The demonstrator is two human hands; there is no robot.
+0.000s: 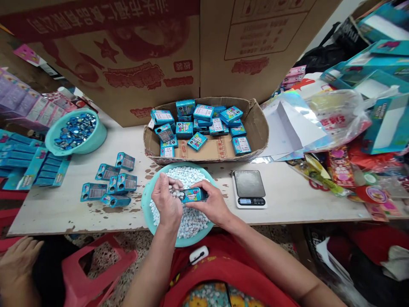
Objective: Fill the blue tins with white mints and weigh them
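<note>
My right hand (212, 204) holds a small teal candy box (192, 195) lying sideways over a teal bowl (146, 211) full of small white candies (188, 224). My left hand (166, 199) is cupped at the box's open left end, with a few candies in its fingers. Both hands hover just above the candy heap at the table's near edge.
A cardboard tray (259, 128) behind the bowl holds several teal boxes. More such boxes (115, 184) lie to the left on the table. A digital scale (249, 188) sits to the right. A teal bowl of blue caps (76, 130) is far left. Another person's hand (15, 256) is bottom left.
</note>
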